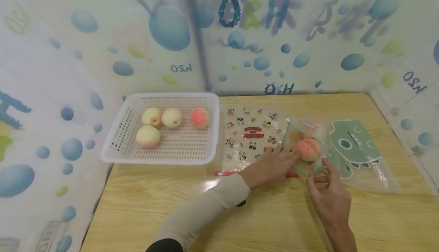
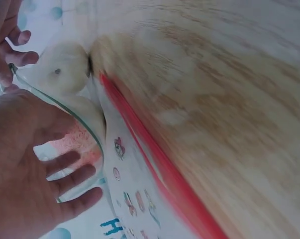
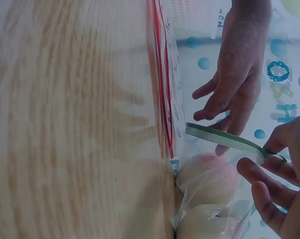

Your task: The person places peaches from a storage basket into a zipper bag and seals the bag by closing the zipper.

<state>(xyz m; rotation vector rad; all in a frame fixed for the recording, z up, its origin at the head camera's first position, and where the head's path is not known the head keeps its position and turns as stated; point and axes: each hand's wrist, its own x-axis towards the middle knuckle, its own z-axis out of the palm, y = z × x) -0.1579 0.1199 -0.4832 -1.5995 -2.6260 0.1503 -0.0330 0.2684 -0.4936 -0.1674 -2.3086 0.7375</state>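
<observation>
A clear zip bag with a green dinosaur print [image 1: 360, 143] lies on the right of the table, its green-edged mouth held apart. My right hand [image 1: 330, 196] pinches the near side of that rim between thumb and fingers, as the right wrist view also shows. Inside the mouth sits a reddish peach [image 1: 308, 150], with a paler peach [image 1: 313, 130] behind it under the plastic. My left hand [image 1: 274, 164] reaches to the left side of the mouth beside the reddish peach. In the left wrist view its fingers [image 2: 72, 179] are extended and spread, gripping nothing.
A white perforated basket [image 1: 157, 162] stands at the left with several peaches in it, among them a red one [image 1: 199, 117]. Between basket and dinosaur bag lies a flat clear bag with cartoon prints [image 1: 252, 145] and a red zip strip [image 1: 226, 173]. A patterned wall covering [image 1: 247, 73] stands behind.
</observation>
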